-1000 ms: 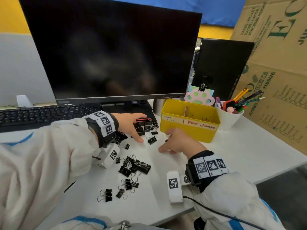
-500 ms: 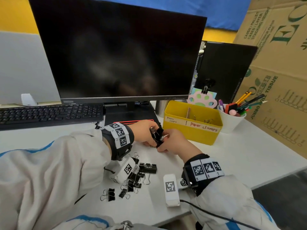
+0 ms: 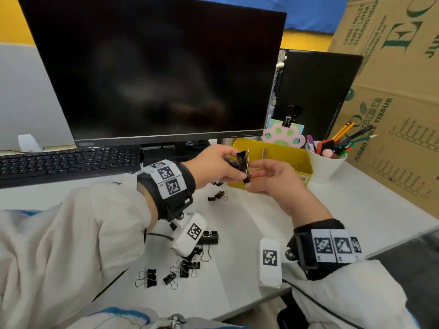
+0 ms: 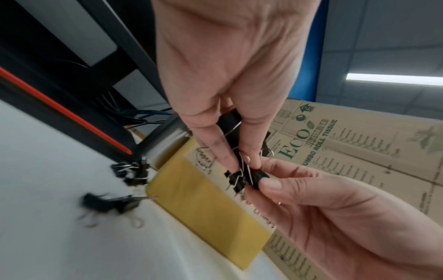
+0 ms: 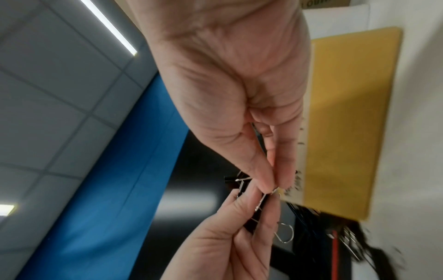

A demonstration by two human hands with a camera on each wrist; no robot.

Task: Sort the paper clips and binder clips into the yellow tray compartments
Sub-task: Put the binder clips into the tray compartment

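A clump of black binder clips (image 3: pixel 240 162) hangs in the air just in front of the yellow tray (image 3: pixel 301 160). My left hand (image 3: pixel 228 167) grips the clump from the left. My right hand (image 3: pixel 255 173) pinches it from the right. In the left wrist view my left hand (image 4: pixel 241 163) pinches the tangled clips (image 4: pixel 236 179) and the right thumb presses one clip. In the right wrist view my right hand (image 5: pixel 275 186) pinches a wire handle of the clump (image 5: pixel 236 182). Several loose binder clips (image 3: pixel 184 267) lie on the desk near me, and a few more (image 3: pixel 217 195) by the tray's near wall.
A black monitor (image 3: pixel 154 72) and keyboard (image 3: pixel 66 160) stand behind my left arm. A white cup of pens (image 3: pixel 325 162) sits right of the tray, with a black computer tower (image 3: pixel 316 96) and cardboard boxes (image 3: pixel 399 91) behind. The desk's front edge is near my right wrist.
My left hand left the pile by the monitor stand and met my right hand. Both then rose off the desk with a clump of binder clips, towards the tray.
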